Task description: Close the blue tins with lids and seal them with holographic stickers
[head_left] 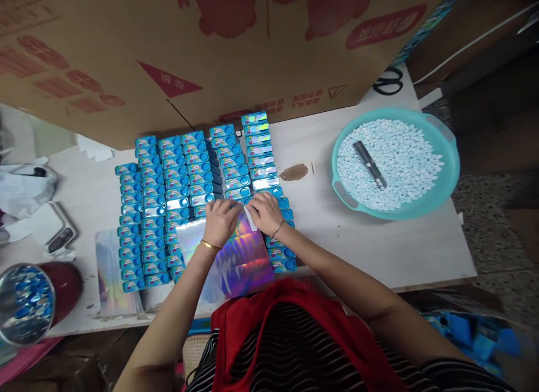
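Several rows of small blue tins (177, 184) lie packed on a white table (370, 246). Over their near end lies a shiny holographic sticker sheet (236, 257). My left hand (219, 220) rests on the sheet's top edge with its fingers curled down. My right hand (264, 211) is beside it, pinching a small silvery sticker strip (250, 218) at the sheet's top. Both hands almost touch each other, right above the tins in the middle rows.
A teal basin (446, 156) of small white pieces with a dark tool (369, 164) in it stands at the right. A big cardboard box (210, 55) walls off the back. Black scissors (388, 82), another holographic sheet (112, 274) and a round container of blue pieces (25, 302) are around.
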Demonstrator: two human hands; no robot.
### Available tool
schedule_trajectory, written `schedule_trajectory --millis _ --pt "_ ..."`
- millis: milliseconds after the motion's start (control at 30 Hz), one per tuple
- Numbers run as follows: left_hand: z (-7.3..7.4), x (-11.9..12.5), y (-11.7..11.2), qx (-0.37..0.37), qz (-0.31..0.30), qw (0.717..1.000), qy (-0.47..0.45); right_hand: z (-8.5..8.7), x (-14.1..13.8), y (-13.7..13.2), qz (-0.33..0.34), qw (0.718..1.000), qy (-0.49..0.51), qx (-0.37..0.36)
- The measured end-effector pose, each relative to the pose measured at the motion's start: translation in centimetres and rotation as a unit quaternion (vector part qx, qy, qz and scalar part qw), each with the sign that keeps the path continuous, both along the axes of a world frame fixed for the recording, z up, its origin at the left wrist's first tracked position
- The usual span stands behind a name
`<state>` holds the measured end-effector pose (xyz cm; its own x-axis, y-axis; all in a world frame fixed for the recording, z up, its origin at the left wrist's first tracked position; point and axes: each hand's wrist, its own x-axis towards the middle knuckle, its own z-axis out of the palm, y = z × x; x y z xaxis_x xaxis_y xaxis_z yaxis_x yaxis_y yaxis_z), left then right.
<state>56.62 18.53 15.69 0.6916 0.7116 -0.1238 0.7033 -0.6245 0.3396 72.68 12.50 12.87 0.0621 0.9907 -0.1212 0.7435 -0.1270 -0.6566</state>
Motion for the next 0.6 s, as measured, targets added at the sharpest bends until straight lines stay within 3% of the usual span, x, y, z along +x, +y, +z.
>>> schedule_trajectory --millis 133,233,333,400,467,533,600 --pt "-0.7 -0.2 -1.5 0.037 -0.004 0.999 -0.016 0.0 -0.6 0.3 -0.031 0.999 -0.006 -0.026" --pt "-0.4 -0.7 -3.8 0.043 -0.002 0.999 -0.032 -0.2 -0.8 0.4 -0.04 0.999 -0.016 -0.03" --pt "1.6 -1.3 -6.7 0.012 0.022 0.998 -0.065 -0.5 -0.8 0.4 -0.038 0.999 -0.025 -0.027" --pt "3.3 -1.3 -8.0 -0.014 0.098 0.988 -0.115 -0.6 -0.6 0.2 -0.042 0.999 -0.012 -0.011" --pt "4.7 -0.9 -8.3 -0.045 0.228 0.953 -0.195 -0.6 -0.3 -0.2 -0.07 0.996 0.034 0.03" --pt "5.2 -0.1 -7.8 -0.098 0.355 0.882 -0.295 -0.1 0.1 -1.0 -0.112 0.983 0.121 0.077" --pt "4.9 0.9 -6.8 -0.169 0.431 0.799 -0.384 0.6 0.4 -2.1 -0.135 0.961 0.224 0.09"
